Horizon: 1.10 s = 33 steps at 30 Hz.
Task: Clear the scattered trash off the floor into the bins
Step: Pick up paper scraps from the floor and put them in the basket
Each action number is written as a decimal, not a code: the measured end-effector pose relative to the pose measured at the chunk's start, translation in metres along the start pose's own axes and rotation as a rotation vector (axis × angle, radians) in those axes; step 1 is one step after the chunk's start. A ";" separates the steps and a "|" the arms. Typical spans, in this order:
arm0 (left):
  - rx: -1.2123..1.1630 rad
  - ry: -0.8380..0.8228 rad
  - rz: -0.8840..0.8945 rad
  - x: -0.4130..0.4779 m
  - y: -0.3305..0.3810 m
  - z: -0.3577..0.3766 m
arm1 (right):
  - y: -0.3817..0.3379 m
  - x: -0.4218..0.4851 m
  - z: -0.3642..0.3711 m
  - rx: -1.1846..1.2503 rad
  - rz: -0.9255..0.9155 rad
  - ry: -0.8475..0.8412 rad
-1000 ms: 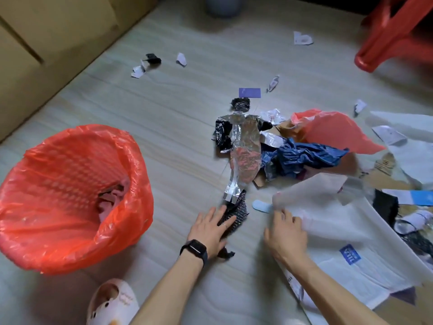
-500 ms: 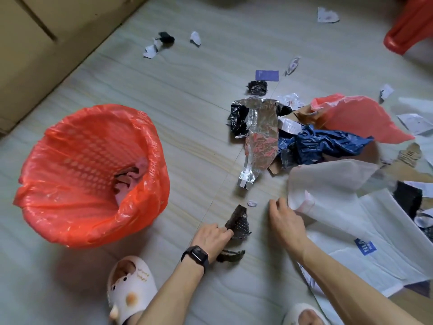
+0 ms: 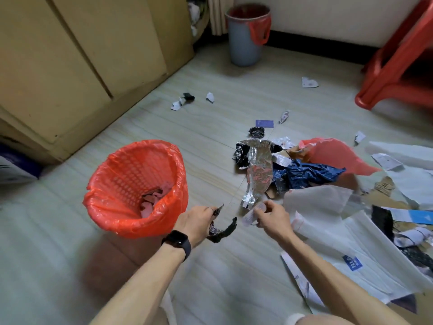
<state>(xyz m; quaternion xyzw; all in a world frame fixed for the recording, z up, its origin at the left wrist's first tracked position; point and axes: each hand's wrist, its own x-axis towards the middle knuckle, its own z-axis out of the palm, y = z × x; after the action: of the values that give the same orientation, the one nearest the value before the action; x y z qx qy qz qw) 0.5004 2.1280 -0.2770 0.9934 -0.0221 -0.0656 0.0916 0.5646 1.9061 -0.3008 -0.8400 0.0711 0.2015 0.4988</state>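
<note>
Nothing is reading cleanly. A blue label (image 3: pixel 352 266) is sitting on the white bag (image 3: pixel 375 242) at four o'clock, showing white capitals too blurred to spell out (a short word, by the look of it). A printed sheet (image 3: pixel 297 280) is poking out beneath that bag at five o'clock, its dark lettering smeared. A blue card (image 3: pixel 421 216) just past three o'clock is carrying a pale triangle mark.
</note>
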 end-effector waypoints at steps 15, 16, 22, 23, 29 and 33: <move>0.420 0.525 -0.105 -0.045 -0.121 -0.188 | -0.204 -0.048 0.044 0.062 -0.550 -0.124; 0.430 0.524 -0.133 -0.050 -0.132 -0.180 | -0.211 -0.046 0.058 0.031 -0.590 -0.134; 0.407 0.427 -0.321 -0.046 -0.176 -0.114 | -0.210 -0.012 0.132 -0.326 -0.708 -0.179; 0.373 0.393 -0.359 -0.046 -0.176 -0.109 | -0.205 -0.008 0.136 -0.436 -0.726 -0.187; 0.041 0.051 -0.605 -0.045 -0.187 -0.054 | -0.154 0.017 0.168 -0.840 -0.697 -0.210; -0.039 0.070 -0.617 -0.043 -0.196 -0.050 | -0.147 0.022 0.168 -0.782 -0.730 -0.214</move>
<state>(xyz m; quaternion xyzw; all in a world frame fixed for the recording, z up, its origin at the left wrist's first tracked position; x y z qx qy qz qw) 0.4708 2.3314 -0.2592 0.9529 0.2848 -0.0567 0.0871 0.5867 2.1264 -0.2615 -0.9077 -0.3567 0.1109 0.1913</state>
